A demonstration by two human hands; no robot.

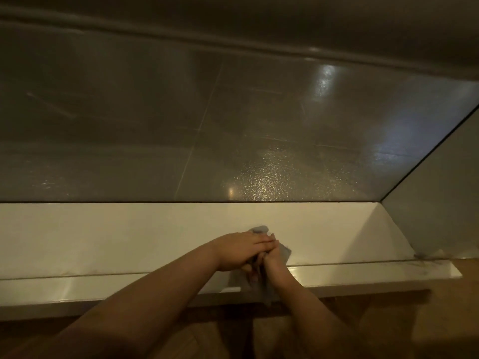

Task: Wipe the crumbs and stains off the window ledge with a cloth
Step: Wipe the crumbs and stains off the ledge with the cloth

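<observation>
A white window ledge [129, 239] runs across the lower half of the view, below frosted glass. A grey cloth [284, 252] is bunched between both hands over the ledge's front part, with a bit of the cloth poking out beyond the fingers and another bit hanging below the ledge's front edge. My left hand [241, 251] lies over the top of the cloth, fingers pointing right. My right hand [272, 263] grips it from below and the right. A dark smudge of dirt [425, 256] sits in the ledge's right corner.
The frosted window pane [207, 130] rises right behind the ledge. A slanted side wall [435, 193] closes the ledge on the right. Below the ledge's front lip [77, 291] lies a wooden floor [445, 314].
</observation>
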